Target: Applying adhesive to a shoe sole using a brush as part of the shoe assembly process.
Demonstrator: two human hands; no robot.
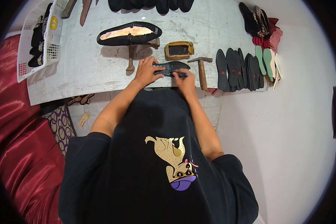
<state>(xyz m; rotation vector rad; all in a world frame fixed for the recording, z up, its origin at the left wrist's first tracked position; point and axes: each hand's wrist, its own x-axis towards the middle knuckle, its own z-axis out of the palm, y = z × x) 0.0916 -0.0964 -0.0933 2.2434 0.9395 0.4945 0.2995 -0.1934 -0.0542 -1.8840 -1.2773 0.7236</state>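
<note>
A black shoe sole (179, 65) lies on the table near its front edge. My left hand (147, 71) presses on the sole's left end, fingers bent over it. My right hand (186, 80) is closed round a short dark-handled tool (182, 75), its working end down at the sole; the tip is too small to make out. Just beyond is a yellow-brown crusted box (180, 58) with a dark inside. A black shoe (156, 31) with its pale underside upward rests on a metal shoe anvil (131, 59) farther left.
A hammer (202, 74) lies right of my hands, beside rows of black soles (233, 69) and green insoles (267, 61). A white basket (30, 28) of shoes stands at the left. More black shoes (162, 5) line the far side of the white table (78, 71).
</note>
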